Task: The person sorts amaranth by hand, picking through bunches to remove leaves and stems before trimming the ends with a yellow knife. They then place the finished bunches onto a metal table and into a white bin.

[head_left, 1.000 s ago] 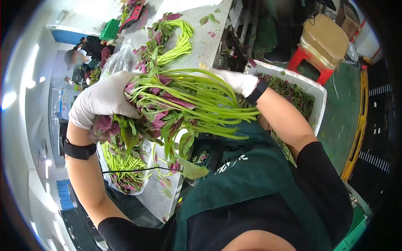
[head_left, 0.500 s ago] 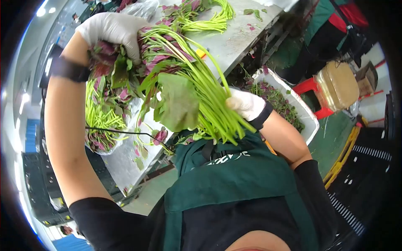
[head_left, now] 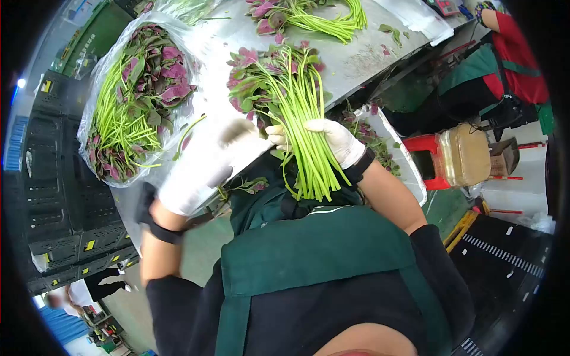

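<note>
My right hand (head_left: pixel 339 142), in a white glove, is closed round a bundle of green stems (head_left: pixel 303 130), thumb in front and fingertips showing on the far side. The bundle's purple and green leaves (head_left: pixel 249 80) point up over the metal table, and its cut ends hang by the green apron (head_left: pixel 314 249). My left hand (head_left: pixel 205 163), also gloved, is left of the bundle and apart from it; motion smears its fingers. Beyond it, a clear plastic bag (head_left: pixel 89 127) holds many more leafy stems (head_left: pixel 133 110).
Another bunch (head_left: pixel 332 24) lies on the metal table (head_left: pixel 362 65). At the right are a white bin (head_left: pixel 412 160) with leaves, a red stool (head_left: pixel 427 160) and a person in red (head_left: pixel 516 44). Black crates (head_left: pixel 50 178) stand at the left. Another person (head_left: pixel 83 293) is at the lower left.
My left hand has come off the bundle's leaves and moved down. The bundle stands more upright in my right hand. The view has shifted, showing more of the bag.
</note>
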Motion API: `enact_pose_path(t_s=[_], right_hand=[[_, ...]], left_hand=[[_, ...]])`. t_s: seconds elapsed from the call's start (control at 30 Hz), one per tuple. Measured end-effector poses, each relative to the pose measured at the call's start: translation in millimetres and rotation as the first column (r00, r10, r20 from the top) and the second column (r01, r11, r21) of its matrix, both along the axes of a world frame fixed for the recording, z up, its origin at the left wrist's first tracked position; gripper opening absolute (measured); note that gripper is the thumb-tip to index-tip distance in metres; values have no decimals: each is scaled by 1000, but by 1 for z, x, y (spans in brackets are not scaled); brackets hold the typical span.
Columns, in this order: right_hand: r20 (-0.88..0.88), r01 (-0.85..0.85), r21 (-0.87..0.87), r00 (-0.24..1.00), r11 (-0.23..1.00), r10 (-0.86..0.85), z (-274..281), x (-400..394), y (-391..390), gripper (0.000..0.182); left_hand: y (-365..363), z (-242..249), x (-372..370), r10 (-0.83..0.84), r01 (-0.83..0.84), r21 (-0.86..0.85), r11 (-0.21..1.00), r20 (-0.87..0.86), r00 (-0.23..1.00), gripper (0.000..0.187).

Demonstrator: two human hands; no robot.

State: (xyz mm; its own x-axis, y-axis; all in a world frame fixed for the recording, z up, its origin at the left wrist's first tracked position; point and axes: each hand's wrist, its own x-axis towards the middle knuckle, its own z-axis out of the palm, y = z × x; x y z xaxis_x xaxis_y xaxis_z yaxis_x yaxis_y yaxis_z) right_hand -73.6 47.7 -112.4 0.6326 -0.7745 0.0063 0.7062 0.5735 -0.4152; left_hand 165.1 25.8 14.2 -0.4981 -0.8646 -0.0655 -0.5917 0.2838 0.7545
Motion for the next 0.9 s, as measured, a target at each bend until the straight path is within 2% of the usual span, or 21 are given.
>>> enact_pose_path(t_s=[0.03,0.07,0.1,0.17,0.3,0.37,0.5,0.63,0.7,0.77,0.8,0.9], right_hand=[[5,0,-28,1000,1000,0,2,3,0,60],[9,0,-56,1000,998,0,4,5,0,62],[12,0,-84,1000,996,1,6,8,0,64],[-52,43,-49,998,998,-45,0,9,0,71],[-89,112,2,990,994,-111,-2,15,5,75],[-73,148,10,986,989,-147,-2,21,7,75],[83,172,51,981,984,-176,-4,25,8,75],[-11,213,108,977,971,-213,-8,21,11,73],[270,76,71,958,995,-93,-20,17,6,70],[-109,210,159,975,965,-194,-26,12,8,68],[1,179,120,984,976,-181,-7,22,9,66],[-9,184,154,983,971,-185,-9,28,9,65]], left_hand=[[15,-23,-7,-29,30,139,990,-9,1000,27],[22,-43,-10,-10,51,288,956,-144,990,30],[27,-70,-11,16,14,152,988,-195,981,29],[33,-92,-23,225,-29,334,942,-565,794,26],[44,-111,-12,179,83,509,857,-445,878,21],[48,-116,-7,204,25,459,888,-444,873,19],[54,-106,10,327,-86,475,876,-452,830,16],[63,-107,20,366,-180,409,895,-440,820,16],[64,-108,18,371,-233,353,906,-398,839,15],[65,-105,14,316,-180,345,921,-395,862,13],[69,-100,9,298,-171,325,930,-395,869,13],[69,-110,-1,170,-135,115,984,-393,904,13]])
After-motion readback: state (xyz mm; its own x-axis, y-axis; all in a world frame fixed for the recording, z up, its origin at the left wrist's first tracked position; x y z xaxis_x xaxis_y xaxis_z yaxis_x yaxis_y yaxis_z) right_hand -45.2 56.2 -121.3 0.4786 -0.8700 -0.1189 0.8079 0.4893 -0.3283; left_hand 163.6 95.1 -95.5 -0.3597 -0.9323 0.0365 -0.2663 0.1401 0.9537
